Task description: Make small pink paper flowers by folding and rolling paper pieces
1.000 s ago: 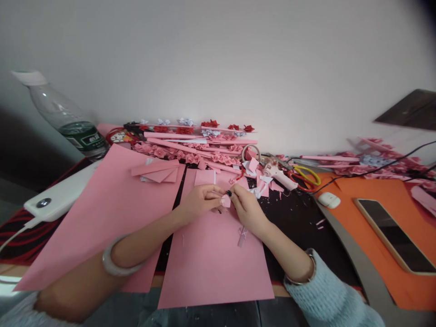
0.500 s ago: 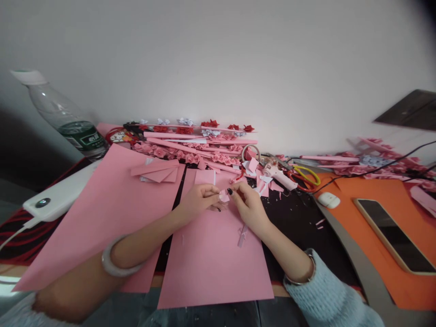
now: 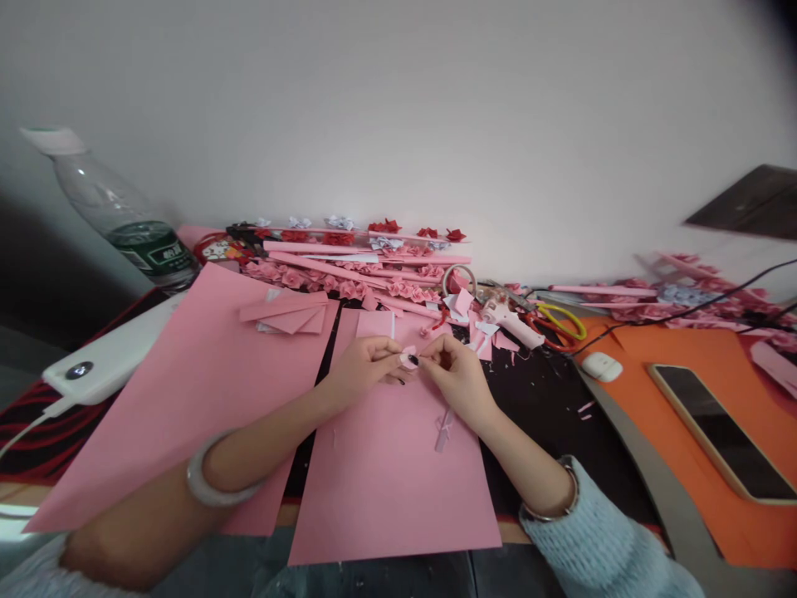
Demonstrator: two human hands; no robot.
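Note:
Between my fingertips is a small pink paper flower (image 3: 408,352), partly covered by my fingers. My left hand (image 3: 366,367) pinches it from the left. My right hand (image 3: 457,378) grips its right edge between thumb and forefinger, the dark nail lying over the paper. Both hands hover above a large pink paper sheet (image 3: 398,498). On that sheet, just below my right hand, lies a narrow pale paper strip (image 3: 442,433). A small folded pink piece (image 3: 374,322) lies behind my left hand.
Behind are rolled pink paper sticks and paper flowers (image 3: 349,286), a tape roll (image 3: 459,281), a glue gun (image 3: 514,322) and yellow-handled scissors (image 3: 564,322). Left stand a bottle (image 3: 149,249) and a white power bank (image 3: 112,357); right, a phone (image 3: 722,432) and earbuds case (image 3: 601,366) on orange paper.
My right fingertips have shifted slightly left and down, onto the paper flower's middle. My left hand stays in place. Nothing else has visibly moved.

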